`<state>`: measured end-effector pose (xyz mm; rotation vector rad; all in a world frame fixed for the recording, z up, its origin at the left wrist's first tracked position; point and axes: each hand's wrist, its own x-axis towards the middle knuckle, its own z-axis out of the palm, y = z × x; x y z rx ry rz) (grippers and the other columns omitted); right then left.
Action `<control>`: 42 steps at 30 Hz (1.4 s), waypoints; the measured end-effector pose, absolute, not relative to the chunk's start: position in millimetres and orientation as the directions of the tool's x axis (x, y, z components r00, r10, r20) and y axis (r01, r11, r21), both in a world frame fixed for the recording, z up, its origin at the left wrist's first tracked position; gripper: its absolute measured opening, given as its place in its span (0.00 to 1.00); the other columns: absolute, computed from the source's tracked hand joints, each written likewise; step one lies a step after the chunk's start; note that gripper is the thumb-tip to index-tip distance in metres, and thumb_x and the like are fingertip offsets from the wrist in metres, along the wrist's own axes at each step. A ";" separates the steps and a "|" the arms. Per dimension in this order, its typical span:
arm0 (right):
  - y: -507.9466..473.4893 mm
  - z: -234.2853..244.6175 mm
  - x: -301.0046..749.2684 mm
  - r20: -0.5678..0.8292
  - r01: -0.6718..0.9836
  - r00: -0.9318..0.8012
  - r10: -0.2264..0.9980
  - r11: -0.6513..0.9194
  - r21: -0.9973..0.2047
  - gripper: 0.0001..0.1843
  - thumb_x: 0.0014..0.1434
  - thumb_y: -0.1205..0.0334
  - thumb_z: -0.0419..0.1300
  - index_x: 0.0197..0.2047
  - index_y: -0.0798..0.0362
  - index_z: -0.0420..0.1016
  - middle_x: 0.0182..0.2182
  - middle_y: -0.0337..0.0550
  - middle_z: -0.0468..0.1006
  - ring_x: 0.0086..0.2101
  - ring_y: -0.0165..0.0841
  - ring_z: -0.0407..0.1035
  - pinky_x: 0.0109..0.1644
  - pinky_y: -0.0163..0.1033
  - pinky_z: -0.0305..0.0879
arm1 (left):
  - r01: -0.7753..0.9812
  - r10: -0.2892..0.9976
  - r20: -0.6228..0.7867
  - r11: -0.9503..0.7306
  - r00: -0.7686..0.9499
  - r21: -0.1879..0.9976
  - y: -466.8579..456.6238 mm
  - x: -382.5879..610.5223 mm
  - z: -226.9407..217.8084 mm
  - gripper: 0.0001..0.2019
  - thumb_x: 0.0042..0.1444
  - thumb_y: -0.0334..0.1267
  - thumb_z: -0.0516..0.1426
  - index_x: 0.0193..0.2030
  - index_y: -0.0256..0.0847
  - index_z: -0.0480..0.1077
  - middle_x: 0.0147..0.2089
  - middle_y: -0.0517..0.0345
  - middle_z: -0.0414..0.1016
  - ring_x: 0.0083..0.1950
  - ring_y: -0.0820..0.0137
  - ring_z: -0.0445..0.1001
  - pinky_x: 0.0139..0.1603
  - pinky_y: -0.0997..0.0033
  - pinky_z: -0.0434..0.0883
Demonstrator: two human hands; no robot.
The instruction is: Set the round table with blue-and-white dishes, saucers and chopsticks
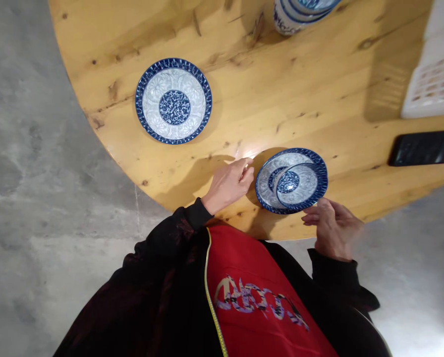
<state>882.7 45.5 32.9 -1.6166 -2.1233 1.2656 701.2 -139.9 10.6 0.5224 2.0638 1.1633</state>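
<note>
A blue-and-white patterned plate (265,173) sits near the table's front edge. A second blue-and-white dish (304,183) overlaps its right side, tilted; whether it is a plate or a bowl I cannot tell. My right hand (335,223) pinches the dish's lower right rim, thumb on the near side and the other fingers partly hidden. Just left of the plate, my left hand (231,183) has its fingers curled in, with nothing visible in them and apart from the plate. Farther back on the left lies another blue-and-white plate (158,89), flat on the wood.
The round wooden table (237,114) ends in a curved edge at left and front. A stack of blue-and-white bowls (287,20) stands at the back. On the right are a white plastic basket (411,104) and a black phone (426,148). Grey floor surrounds the table.
</note>
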 end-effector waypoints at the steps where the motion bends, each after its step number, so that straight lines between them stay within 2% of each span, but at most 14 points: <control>1: 41.6 35.3 885.4 -0.323 0.693 -0.368 0.872 0.025 -0.721 0.18 0.58 0.47 0.65 0.38 0.55 0.78 0.21 0.37 0.76 0.18 0.29 0.68 0.20 0.34 0.66 | 0.016 0.640 -0.370 0.513 -0.673 0.858 -141.4 699.7 11.3 0.16 0.69 0.38 0.49 0.56 0.39 0.72 0.40 0.54 0.81 0.39 0.67 0.77 0.48 0.66 0.72; 6: 9.7 41.4 903.2 -0.311 0.663 -0.274 0.910 -0.056 -0.747 0.18 0.58 0.47 0.64 0.40 0.55 0.79 0.22 0.37 0.77 0.18 0.27 0.68 0.21 0.33 0.65 | 0.052 0.678 -0.331 0.478 -0.656 0.877 -147.3 694.1 12.0 0.16 0.68 0.38 0.49 0.55 0.37 0.73 0.38 0.55 0.80 0.36 0.69 0.75 0.44 0.69 0.70; 11: -32.8 36.9 912.6 -0.366 0.591 -0.258 0.894 -0.154 -0.792 0.22 0.56 0.46 0.66 0.43 0.57 0.79 0.23 0.37 0.77 0.19 0.28 0.69 0.23 0.34 0.66 | 0.090 0.709 -0.317 0.473 -0.630 0.877 -160.4 695.2 10.9 0.16 0.67 0.37 0.50 0.55 0.37 0.73 0.32 0.60 0.76 0.31 0.72 0.71 0.39 0.72 0.68; 14: -49.6 32.2 913.5 -0.433 0.573 -0.318 0.844 -0.193 -0.796 0.23 0.55 0.44 0.66 0.43 0.57 0.78 0.24 0.38 0.77 0.19 0.28 0.69 0.23 0.35 0.67 | 0.102 0.690 -0.319 0.495 -0.650 0.863 -176.4 700.1 12.7 0.16 0.66 0.38 0.50 0.55 0.36 0.74 0.29 0.61 0.74 0.30 0.72 0.70 0.38 0.73 0.67; 18: -58.1 25.1 917.0 -0.512 0.579 -0.455 0.728 -0.195 -0.792 0.24 0.57 0.43 0.64 0.45 0.55 0.76 0.26 0.38 0.77 0.22 0.29 0.69 0.27 0.36 0.69 | 0.060 0.603 -0.348 0.551 -0.718 0.832 -203.0 715.7 16.2 0.17 0.65 0.38 0.50 0.54 0.35 0.74 0.28 0.61 0.73 0.28 0.73 0.69 0.36 0.73 0.66; 24: -60.2 14.7 948.8 -0.503 0.528 -0.536 0.678 -0.196 -0.826 0.23 0.56 0.44 0.62 0.44 0.55 0.77 0.25 0.37 0.77 0.22 0.29 0.70 0.28 0.36 0.69 | -0.023 0.505 -0.372 0.569 -0.779 0.822 -226.5 767.3 18.2 0.18 0.64 0.40 0.51 0.54 0.35 0.74 0.34 0.55 0.79 0.32 0.70 0.76 0.36 0.72 0.69; 32: -87.4 5.2 1011.1 -0.526 0.431 -0.503 0.686 -0.328 -0.841 0.28 0.51 0.39 0.62 0.42 0.56 0.76 0.23 0.39 0.77 0.21 0.30 0.69 0.24 0.36 0.67 | -0.146 0.628 -0.432 0.454 -0.647 0.879 -221.9 852.8 28.0 0.16 0.62 0.40 0.52 0.52 0.36 0.73 0.34 0.58 0.78 0.29 0.73 0.76 0.36 0.74 0.71; 37: -107.2 7.1 1022.8 -0.490 0.428 -0.645 0.586 -0.254 -0.867 0.26 0.52 0.42 0.59 0.42 0.55 0.77 0.24 0.42 0.78 0.21 0.31 0.70 0.25 0.36 0.66 | -0.167 0.629 -0.413 0.413 -0.659 0.895 -228.5 886.7 46.2 0.15 0.61 0.41 0.54 0.49 0.34 0.74 0.32 0.58 0.77 0.28 0.75 0.73 0.34 0.76 0.70; 42: -130.6 6.2 1022.2 -0.448 0.432 -0.772 0.450 -0.145 -0.890 0.21 0.55 0.49 0.54 0.43 0.54 0.78 0.25 0.42 0.80 0.21 0.32 0.71 0.26 0.36 0.66 | -0.216 0.557 -0.417 0.391 -0.719 0.895 -258.2 918.9 52.0 0.17 0.60 0.44 0.56 0.49 0.34 0.74 0.32 0.56 0.77 0.28 0.74 0.73 0.34 0.74 0.71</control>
